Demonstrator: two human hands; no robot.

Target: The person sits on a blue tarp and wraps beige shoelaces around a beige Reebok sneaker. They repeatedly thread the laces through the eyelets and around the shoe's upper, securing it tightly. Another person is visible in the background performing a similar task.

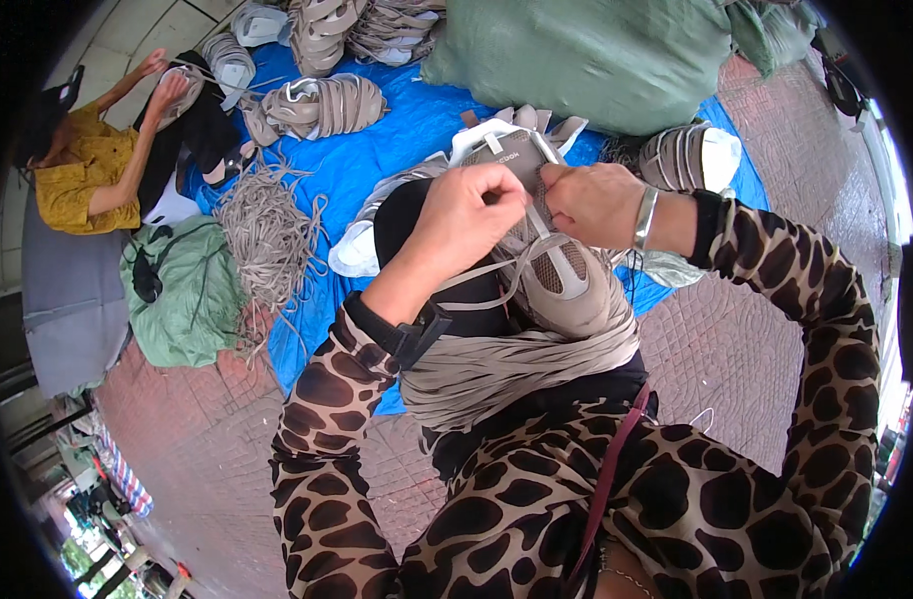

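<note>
Reddish patterned paving (736, 339) covers the ground across the lower and right parts of the frame. A blue tarp (347, 165) lies spread over it at upper centre. Pale tiles (142, 40) show at upper left. A big green sack (586, 55) sits at the top. Even daylight falls throughout.
</note>
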